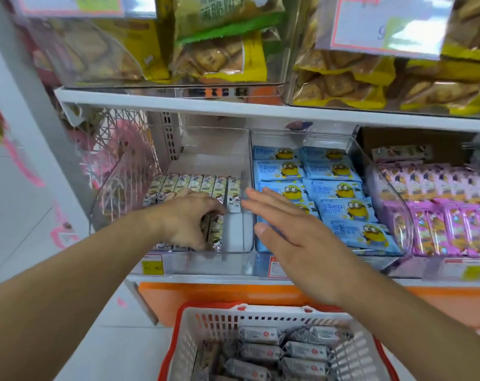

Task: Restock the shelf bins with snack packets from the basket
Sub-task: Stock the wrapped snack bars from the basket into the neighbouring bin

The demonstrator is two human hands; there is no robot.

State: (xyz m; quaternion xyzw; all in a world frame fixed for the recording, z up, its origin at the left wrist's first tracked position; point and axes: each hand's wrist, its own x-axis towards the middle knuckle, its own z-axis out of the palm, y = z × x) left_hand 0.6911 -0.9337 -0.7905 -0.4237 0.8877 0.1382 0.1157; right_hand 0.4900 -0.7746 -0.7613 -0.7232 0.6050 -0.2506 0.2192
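Note:
A clear shelf bin point(234, 255) on the middle shelf holds rows of slim cream snack packets point(194, 185). My left hand point(185, 218) reaches into this bin, fingers curled down around packets in the front row. My right hand point(285, 229) hovers flat, fingers straight, over the divider between this bin and the bin of blue cartoon packets point(340, 188), holding nothing. Below, a white basket with a red rim point(205, 320) holds several grey-wrapped snack packets point(260, 350).
A bin of purple packets point(450, 213) sits at the right. Upper-shelf bins hold yellow cracker bags point(222, 56). Price tags point(153, 266) line the shelf edge above an orange panel point(205, 294). White floor lies to the left.

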